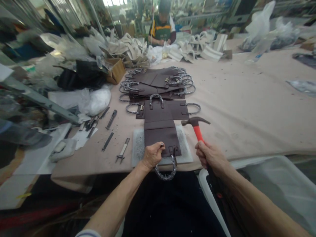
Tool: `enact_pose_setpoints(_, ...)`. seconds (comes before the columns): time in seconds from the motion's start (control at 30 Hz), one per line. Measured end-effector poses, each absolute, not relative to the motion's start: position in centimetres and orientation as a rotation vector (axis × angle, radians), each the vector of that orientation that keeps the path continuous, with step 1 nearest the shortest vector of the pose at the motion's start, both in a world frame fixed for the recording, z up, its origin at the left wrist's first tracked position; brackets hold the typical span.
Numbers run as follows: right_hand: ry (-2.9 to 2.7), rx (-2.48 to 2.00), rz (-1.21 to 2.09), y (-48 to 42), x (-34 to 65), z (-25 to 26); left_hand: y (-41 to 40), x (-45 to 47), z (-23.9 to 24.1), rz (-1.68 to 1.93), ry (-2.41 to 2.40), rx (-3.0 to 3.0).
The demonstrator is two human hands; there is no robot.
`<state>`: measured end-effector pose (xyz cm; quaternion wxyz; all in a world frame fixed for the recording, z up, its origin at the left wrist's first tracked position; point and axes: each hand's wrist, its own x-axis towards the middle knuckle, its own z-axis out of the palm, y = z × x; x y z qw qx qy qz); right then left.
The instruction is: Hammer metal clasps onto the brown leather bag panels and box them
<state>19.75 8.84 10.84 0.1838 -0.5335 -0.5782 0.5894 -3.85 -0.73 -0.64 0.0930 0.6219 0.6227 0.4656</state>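
My right hand (207,154) is closed round the red handle of a claw hammer (196,122), its dark head raised to the right of the leather. In my left hand (153,154), the fingers pinch a small metal punch (162,144); only its shiny end shows. That hand rests at the near end of a dark brown leather bag panel (160,133). Under the panel lies a pale stone slab (138,144). A plastic-wrapped bag handle (166,177) hangs from the panel over the table edge, beside my left hand.
Several stacked brown bag panels (153,79) with wrapped handles lie farther back. Left of the slab are a pronged tool (122,150), a flat metal tool (107,142) and another hand tool (112,119). A cardboard box (117,70) stands beyond. A person (161,31) sits across the table.
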Motion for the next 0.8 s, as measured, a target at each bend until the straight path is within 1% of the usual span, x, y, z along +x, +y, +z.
enact_pose_setpoints(0.03,-1.766,-1.429,1.494,8.0,19.4,11.9,-0.7,-3.9,-0.7,1.391,1.845,1.848)
enact_pose_setpoints(0.1,-2.083,-1.267,1.051,6.7,18.9,13.5,-0.8,-3.9,-0.9,1.407,1.839,1.855)
enact_pose_setpoints(0.17,-2.397,-1.124,0.673,6.0,18.6,14.3,-0.7,-4.0,-1.0,1.401,1.84,1.874)
enact_pose_setpoints(0.2,-2.544,-1.068,0.548,5.9,18.5,14.6,-0.7,-4.0,-1.1,1.394,1.848,1.889)
enact_pose_setpoints(0.27,-2.77,-0.979,0.405,5.7,18.5,15.0,-0.7,-4.0,-1.1,1.373,1.878,1.91)
enact_pose_setpoints(0.33,-2.783,-0.945,0.346,5.6,18.5,15.6,-0.7,-4.1,-1.1,1.357,1.888,1.911)
enact_pose_setpoints(0.47,-2.428,-0.986,0.314,5.2,18.5,16.3,-0.7,-4.2,-1.0,1.363,1.859,1.91)
enact_pose_setpoints(0.5,-2.449,-0.971,0.314,5.2,18.5,16.1,-0.8,-4.2,-1.0,1.37,1.861,1.919)
enact_pose_setpoints(0.63,-2.815,-0.94,0.342,5.4,18.8,15.0,-0.7,-4.1,-1.0,1.382,1.882,1.928)
enact_pose_setpoints(0.73,-2.709,-1.068,0.366,5.5,18.7,14.8,-0.6,-4.0,-1.0,1.381,1.866,1.916)
enact_pose_setpoints(0.8,-2.736,-1.107,0.384,5.5,18.5,14.9,-0.6,-4.1,-1.1,1.368,1.875,1.913)
